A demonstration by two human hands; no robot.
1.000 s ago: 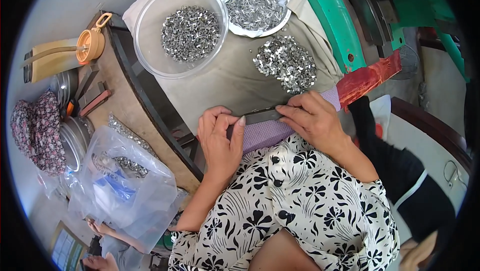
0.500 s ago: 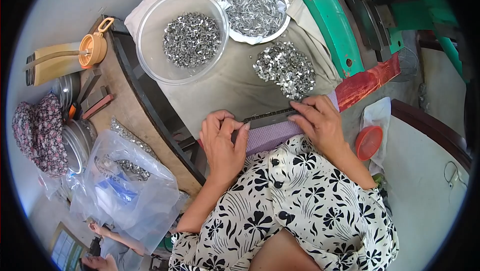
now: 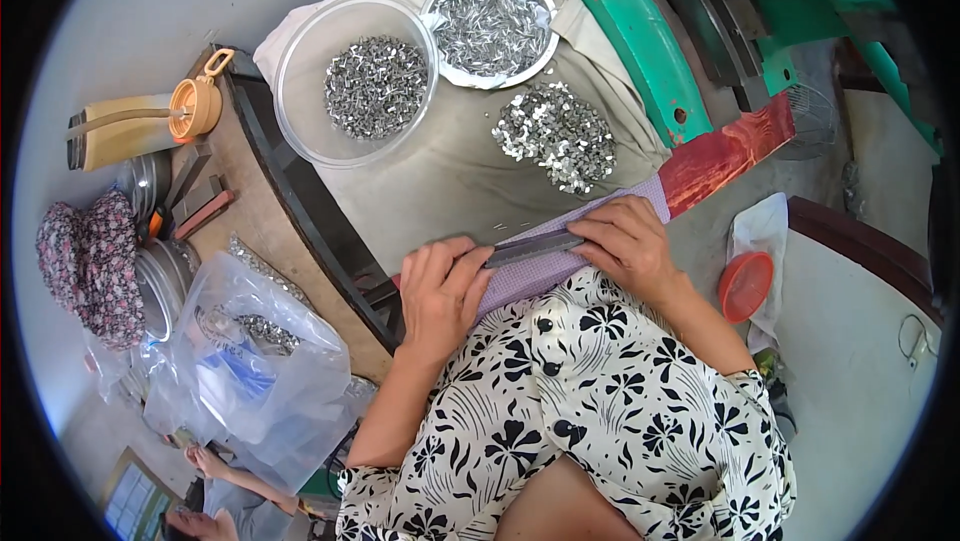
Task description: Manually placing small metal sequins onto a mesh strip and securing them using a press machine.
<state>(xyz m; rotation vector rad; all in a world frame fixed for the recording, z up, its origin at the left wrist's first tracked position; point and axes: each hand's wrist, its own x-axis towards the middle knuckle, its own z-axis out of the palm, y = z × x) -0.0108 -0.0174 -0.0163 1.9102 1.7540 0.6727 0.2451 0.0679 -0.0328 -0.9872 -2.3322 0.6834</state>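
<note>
My left hand (image 3: pixel 438 286) and my right hand (image 3: pixel 630 246) grip the two ends of a narrow dark grey metal bar (image 3: pixel 533 248), fingers closed round it. The bar lies level just above a purple checked cloth (image 3: pixel 510 286) along the near edge of the work surface. A few thin metal pins (image 3: pixel 500 227) lie loose beyond it. Farther back is a heap of small shiny metal pieces (image 3: pixel 565 136). Behind that heap, a white bowl (image 3: pixel 551 46) holds many thin metal pins. A large clear tub (image 3: pixel 290 126) at the left holds short metal pieces.
A green machine frame (image 3: pixel 640 51) rises at the right. A wooden table (image 3: pixel 240 206) at left carries an orange-lidded bottle (image 3: pixel 195 106) and a plastic bag (image 3: pixel 270 391) with metal pieces. A red basket (image 3: pixel 745 286) stands right. Another person (image 3: pixel 240 496) sits at lower left.
The bar has turned in my hands: its row of notches faced up before and is no longer plain. Both hands stay at its ends. Loose pins now show on the cloth beyond it.
</note>
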